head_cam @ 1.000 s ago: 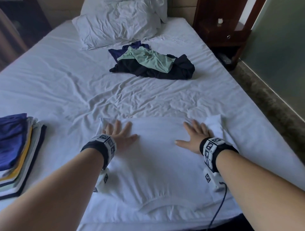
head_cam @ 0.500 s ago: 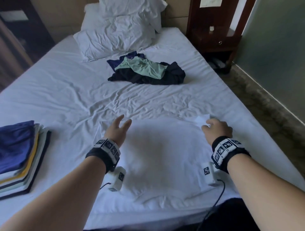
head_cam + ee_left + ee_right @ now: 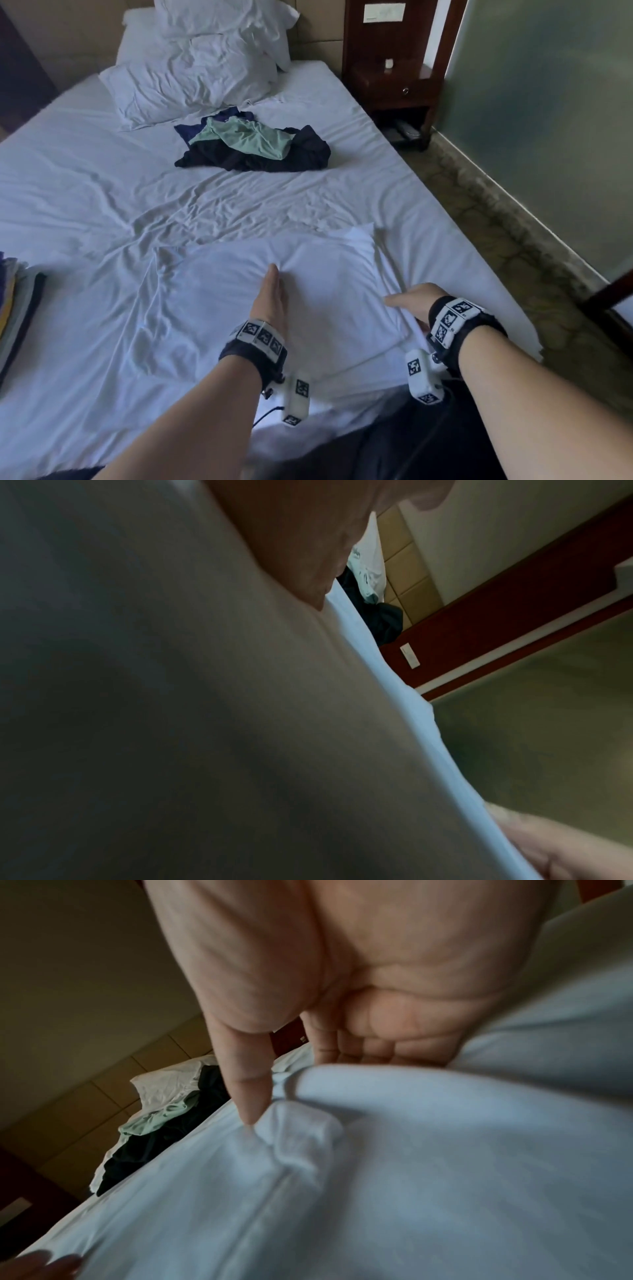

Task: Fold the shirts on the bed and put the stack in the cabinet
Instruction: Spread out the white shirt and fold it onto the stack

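Note:
A white shirt [image 3: 212,308] lies spread on the bed in front of me. My left hand [image 3: 272,298] stands on its edge along the shirt's middle, fingers straight, pressing the cloth down. My right hand [image 3: 407,303] grips the shirt's right side. In the right wrist view its thumb [image 3: 246,1091] lies on top of a bunched fold of the shirt [image 3: 411,1177], and its fingers are tucked under that fold. A loose pile of dark and mint-green shirts [image 3: 253,144] lies further up the bed. A folded stack [image 3: 17,308] sits at the left edge.
Two white pillows [image 3: 191,85] rest at the head of the bed, whose sheet [image 3: 102,192] is wrinkled. A dark wooden nightstand [image 3: 394,85] stands at the far right beside a strip of floor [image 3: 513,222] and a wall.
My left hand has left the shirt's left shoulder for its middle and turned onto its edge. My right hand has closed on the shirt's right side and drawn it inward and toward me.

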The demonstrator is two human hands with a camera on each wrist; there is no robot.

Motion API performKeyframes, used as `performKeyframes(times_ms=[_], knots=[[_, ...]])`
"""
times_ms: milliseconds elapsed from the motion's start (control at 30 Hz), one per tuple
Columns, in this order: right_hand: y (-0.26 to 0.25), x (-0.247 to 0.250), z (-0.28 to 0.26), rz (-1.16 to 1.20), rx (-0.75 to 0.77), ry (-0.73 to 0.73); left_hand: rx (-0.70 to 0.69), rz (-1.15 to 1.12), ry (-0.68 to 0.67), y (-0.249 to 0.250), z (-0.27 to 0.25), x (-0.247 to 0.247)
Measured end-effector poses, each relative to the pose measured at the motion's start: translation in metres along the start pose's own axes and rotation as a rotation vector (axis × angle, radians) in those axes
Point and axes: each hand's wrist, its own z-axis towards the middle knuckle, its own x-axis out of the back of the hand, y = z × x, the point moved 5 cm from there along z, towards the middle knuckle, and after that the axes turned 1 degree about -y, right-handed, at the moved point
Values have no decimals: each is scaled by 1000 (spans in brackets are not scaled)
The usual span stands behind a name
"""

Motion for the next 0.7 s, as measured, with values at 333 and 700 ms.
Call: performKeyframes(times_ms=[333, 700], knots=[[-11, -22, -8, 83, 203, -48, 12, 33, 5, -14, 12, 4], [-207, -99, -122, 221, 476, -88, 41, 243, -61, 138, -51, 56]])
